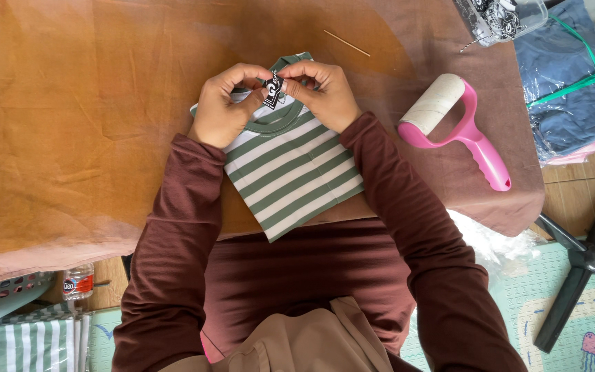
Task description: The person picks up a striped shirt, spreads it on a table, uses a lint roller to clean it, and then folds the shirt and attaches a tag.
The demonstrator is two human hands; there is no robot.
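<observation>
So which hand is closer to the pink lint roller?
The right hand. It sits just left of the roller, pinching the tag; the left hand is farther, beyond the tag.

A folded green-and-white striped shirt of soft, matt knit cloth lies on a table cover of brown, faintly creased fabric with a dull, mottled finish. The small black-and-white tag at its ribbed collar looks like stiff printed card. Beside it, a lint roller pairs a glossy pink plastic handle with a matt, papery roll. Blue garments sit in shiny, crinkled clear plastic bags. The person's maroon sleeves are smooth matt jersey.
</observation>
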